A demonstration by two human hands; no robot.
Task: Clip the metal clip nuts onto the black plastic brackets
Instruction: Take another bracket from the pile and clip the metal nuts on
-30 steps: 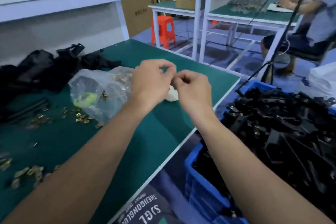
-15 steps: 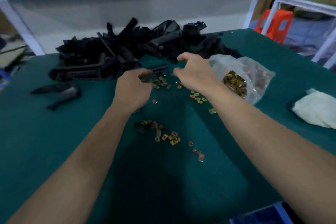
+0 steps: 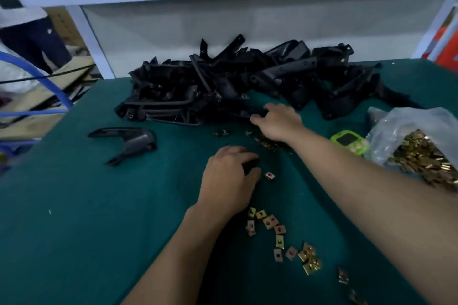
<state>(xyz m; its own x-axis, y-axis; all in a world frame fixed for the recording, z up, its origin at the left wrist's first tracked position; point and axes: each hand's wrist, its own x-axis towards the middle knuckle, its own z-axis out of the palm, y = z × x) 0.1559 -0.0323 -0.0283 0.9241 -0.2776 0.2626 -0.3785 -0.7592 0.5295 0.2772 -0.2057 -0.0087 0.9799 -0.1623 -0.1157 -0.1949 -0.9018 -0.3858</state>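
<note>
Two hands apart, apparently fetching parts: right hand touches the bracket pile, upper centre; left hand curls beside a clip nut, centre; grips indiscernible; next, seize one each.

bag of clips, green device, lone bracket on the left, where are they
bag (image 3: 418, 124): head view, on its clear plastic top.
green device (image 3: 346, 140): head view, on its dark screen.
lone bracket (image 3: 138, 141): head view, on its broad middle.
</note>
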